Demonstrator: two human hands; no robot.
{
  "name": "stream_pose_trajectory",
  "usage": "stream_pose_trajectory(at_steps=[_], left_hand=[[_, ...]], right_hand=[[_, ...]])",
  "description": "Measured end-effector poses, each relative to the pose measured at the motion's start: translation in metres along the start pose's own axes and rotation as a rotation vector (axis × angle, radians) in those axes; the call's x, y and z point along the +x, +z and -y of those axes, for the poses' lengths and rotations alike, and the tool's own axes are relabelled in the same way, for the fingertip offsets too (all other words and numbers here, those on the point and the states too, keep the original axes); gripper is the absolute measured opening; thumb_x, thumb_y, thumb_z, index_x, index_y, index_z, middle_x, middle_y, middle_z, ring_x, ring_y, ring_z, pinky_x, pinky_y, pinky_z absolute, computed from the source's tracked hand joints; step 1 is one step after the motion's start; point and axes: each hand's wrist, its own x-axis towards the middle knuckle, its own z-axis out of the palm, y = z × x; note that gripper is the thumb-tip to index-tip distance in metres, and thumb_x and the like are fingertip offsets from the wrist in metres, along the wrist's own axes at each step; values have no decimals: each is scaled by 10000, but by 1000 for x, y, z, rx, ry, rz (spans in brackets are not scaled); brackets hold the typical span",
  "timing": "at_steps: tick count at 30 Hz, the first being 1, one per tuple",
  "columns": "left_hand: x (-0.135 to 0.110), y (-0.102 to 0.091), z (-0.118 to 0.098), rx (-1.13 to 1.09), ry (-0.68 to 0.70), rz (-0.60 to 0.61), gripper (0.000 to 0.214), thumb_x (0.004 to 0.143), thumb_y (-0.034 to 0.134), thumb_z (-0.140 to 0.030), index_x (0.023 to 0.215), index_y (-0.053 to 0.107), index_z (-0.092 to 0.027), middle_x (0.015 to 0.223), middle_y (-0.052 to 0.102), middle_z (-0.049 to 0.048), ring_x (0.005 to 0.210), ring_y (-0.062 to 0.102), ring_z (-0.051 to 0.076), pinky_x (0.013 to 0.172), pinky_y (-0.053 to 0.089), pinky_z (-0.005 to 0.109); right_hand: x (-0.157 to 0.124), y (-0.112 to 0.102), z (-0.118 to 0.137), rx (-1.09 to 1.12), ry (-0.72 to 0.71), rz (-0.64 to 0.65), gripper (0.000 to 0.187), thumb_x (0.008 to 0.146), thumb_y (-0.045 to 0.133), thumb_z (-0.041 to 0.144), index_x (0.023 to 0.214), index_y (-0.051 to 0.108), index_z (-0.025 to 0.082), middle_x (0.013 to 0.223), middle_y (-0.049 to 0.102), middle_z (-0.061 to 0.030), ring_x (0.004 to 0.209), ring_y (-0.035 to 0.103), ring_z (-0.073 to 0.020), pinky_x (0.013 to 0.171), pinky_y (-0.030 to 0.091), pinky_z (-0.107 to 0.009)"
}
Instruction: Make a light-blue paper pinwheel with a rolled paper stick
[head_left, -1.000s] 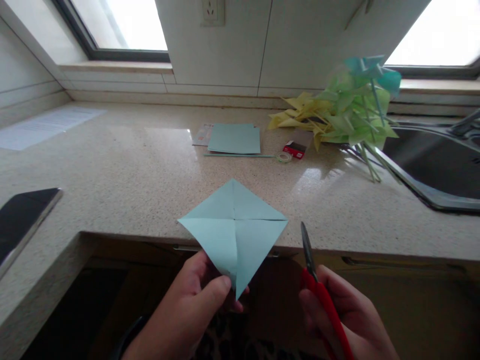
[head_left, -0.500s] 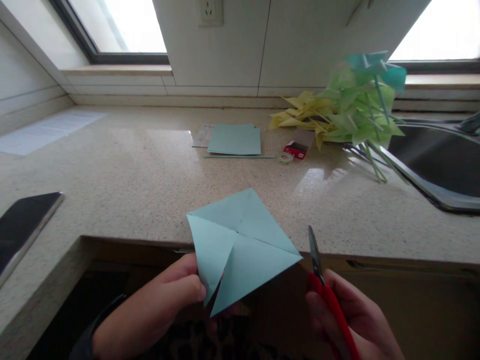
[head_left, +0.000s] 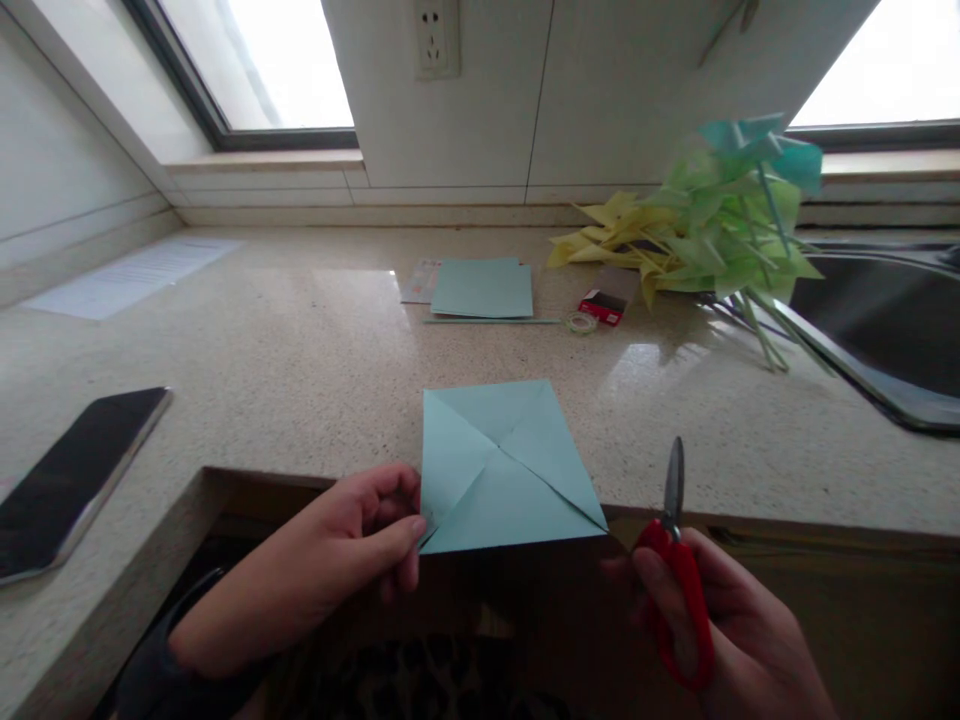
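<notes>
A square sheet of light blue paper lies over the counter's front edge, with diagonal cuts and creases running from its corners toward the middle. My left hand pinches its near left corner between thumb and fingers. In my right hand is a pair of scissors with red handles, the blades together and pointing up and away. The scissors are to the right of the paper and apart from it.
A stack of blue paper lies farther back, with a thin stick, a tape roll and a small red box beside it. Paper pinwheels rest by the sink. At left are a phone and printed sheets.
The paper has turned and flattened against the counter edge, and its open slit at the near left has closed up. My right hand has shifted slightly right with the scissors.
</notes>
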Motion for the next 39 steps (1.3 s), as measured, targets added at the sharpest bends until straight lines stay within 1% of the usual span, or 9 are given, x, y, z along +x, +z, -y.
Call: stream_pose_trajectory(at_steps=[6, 11, 18, 20, 23, 27, 30, 36, 39], left_hand=[[-2, -8, -1, 156, 45, -208, 309, 969, 569, -489, 1084, 547, -203, 651, 614, -55, 591, 559, 137, 542, 455, 233], [3, -6, -9, 369, 86, -372, 299, 988, 515, -485, 1084, 567, -207, 537, 554, -75, 488, 538, 147, 488, 401, 243], [-3, 19, -5, 543, 275, -875, 268, 1005, 527, -426, 1210, 546, -254, 643, 605, -56, 571, 586, 173, 576, 427, 280], [-5, 36, 6, 491, 330, -835, 235, 1013, 520, -345, 1229, 535, -256, 636, 569, -72, 519, 537, 149, 544, 405, 271], [-1, 64, 23, 397, 383, -603, 286, 1024, 494, -273, 1305, 545, -252, 669, 607, -56, 598, 611, 149, 599, 468, 265], [13, 93, 31, 240, 400, -347, 465, 1011, 537, -299, 1473, 485, -295, 999, 753, 29, 799, 705, 171, 726, 558, 289], [23, 101, 28, 202, 378, -340, 485, 976, 609, -346, 1452, 538, -285, 1085, 748, 64, 758, 690, 180, 703, 572, 312], [31, 100, 27, 200, 367, -500, 255, 915, 709, -396, 1117, 734, -242, 865, 727, 42, 708, 661, 194, 683, 557, 320], [29, 97, 29, 119, 345, -475, 261, 874, 759, -402, 1075, 741, -237, 817, 714, 31, 693, 655, 193, 645, 543, 302]], right_hand=[[-7, 22, 14, 45, -7, -115, 437, 770, 785, 619, 855, 676, 204, 783, 753, -56, 531, 521, -109, 458, 423, -194], [-8, 23, 17, 29, -20, -80, 432, 773, 778, 615, 835, 667, 202, 773, 745, -62, 551, 547, -131, 482, 453, -221], [-10, 23, 17, -7, 5, -49, 448, 777, 757, 639, 751, 617, 215, 681, 685, -35, 537, 538, -141, 473, 442, -233], [-10, 23, 16, 8, 17, -42, 458, 771, 762, 642, 724, 599, 217, 661, 670, -25, 534, 530, -135, 474, 435, -228], [-10, 23, 14, 12, 1, -27, 447, 766, 780, 622, 720, 606, 212, 646, 657, -15, 553, 533, -129, 495, 432, -215], [-11, 23, 11, 5, -21, 1, 423, 789, 771, 595, 716, 609, 211, 616, 611, 1, 550, 512, -128, 490, 413, -218], [-12, 24, 12, 29, -27, 19, 423, 793, 778, 575, 698, 594, 206, 606, 550, 23, 552, 475, -114, 492, 388, -209], [-16, 25, 14, 39, -2, 44, 435, 801, 765, 583, 703, 571, 206, 622, 513, 34, 552, 425, -103, 481, 357, -205], [-18, 24, 14, 25, 10, 58, 442, 809, 748, 600, 707, 566, 211, 625, 538, 25, 557, 445, -110, 488, 367, -210]])
